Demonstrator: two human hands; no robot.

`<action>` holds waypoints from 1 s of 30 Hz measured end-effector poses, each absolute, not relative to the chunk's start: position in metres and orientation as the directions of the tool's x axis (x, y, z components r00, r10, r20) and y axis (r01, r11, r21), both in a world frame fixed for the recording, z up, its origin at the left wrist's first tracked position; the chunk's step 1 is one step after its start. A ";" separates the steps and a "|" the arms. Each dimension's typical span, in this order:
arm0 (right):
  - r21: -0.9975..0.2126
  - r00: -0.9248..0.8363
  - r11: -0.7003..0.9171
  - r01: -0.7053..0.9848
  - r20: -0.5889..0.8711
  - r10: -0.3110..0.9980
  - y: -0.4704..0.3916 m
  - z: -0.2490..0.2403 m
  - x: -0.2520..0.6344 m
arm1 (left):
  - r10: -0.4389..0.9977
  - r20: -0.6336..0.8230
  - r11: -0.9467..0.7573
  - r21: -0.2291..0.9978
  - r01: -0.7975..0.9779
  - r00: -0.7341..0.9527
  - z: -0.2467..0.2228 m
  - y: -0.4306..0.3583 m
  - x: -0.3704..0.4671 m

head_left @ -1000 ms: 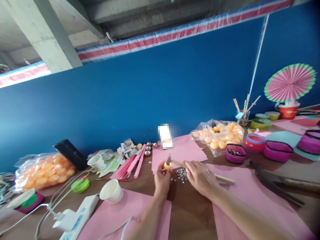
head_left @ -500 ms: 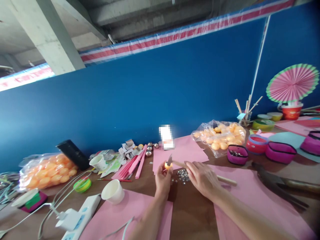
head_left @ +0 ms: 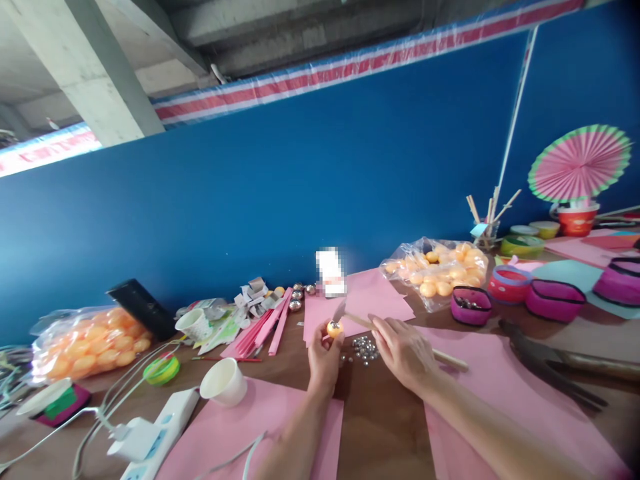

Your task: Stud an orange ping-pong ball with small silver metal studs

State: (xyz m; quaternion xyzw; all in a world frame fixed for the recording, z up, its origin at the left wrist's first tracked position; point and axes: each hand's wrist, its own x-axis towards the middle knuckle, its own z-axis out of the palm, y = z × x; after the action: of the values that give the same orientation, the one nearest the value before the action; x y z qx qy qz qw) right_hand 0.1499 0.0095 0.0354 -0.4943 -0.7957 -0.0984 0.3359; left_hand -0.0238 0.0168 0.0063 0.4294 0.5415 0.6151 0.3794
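Pinched upright in the fingertips of my left hand [head_left: 323, 357] is a small orange ball [head_left: 335, 331] with silvery bits on its top. My right hand [head_left: 403, 350] is closed round the wooden handle of a small hammer [head_left: 451, 360]. Its narrow, pointed metal head is just above the ball; whether they touch I cannot tell. Below the handle, between my hands, lies a loose pile of small shiny metal beads [head_left: 365, 349] on the brown table [head_left: 377, 427].
Pink paper sheets [head_left: 480, 393] lie around. Bags of orange balls [head_left: 90, 343] [head_left: 435, 270] sit left and right. A white cup [head_left: 224, 382], power strip [head_left: 173, 417] and cables are left; purple containers [head_left: 471, 305] and a large hammer [head_left: 550, 363] right. A blue partition [head_left: 300, 187] stands behind.
The small hammer's head has lifted slightly off the ball, showing more of the silvery top. Both hands stay in nearly the same place; the view has shifted a little.
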 end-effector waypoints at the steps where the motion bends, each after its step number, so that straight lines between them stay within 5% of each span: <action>1: -0.171 -0.289 0.490 0.855 0.629 0.722 0.009 0.035 0.150 | 0.934 0.113 -0.123 0.992 -0.006 -0.338 0.006 0.017 -0.024; 30: -0.129 -0.316 0.510 0.851 0.649 0.692 0.008 0.036 0.150 | 0.933 0.125 -0.134 0.991 -0.003 -0.337 0.003 0.017 -0.022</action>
State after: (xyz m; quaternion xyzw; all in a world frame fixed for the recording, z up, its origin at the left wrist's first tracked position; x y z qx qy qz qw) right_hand 0.1497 0.0081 0.0365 -0.4807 -0.8024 -0.1190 0.3330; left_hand -0.0221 0.0173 0.0032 0.4328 0.5373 0.6161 0.3799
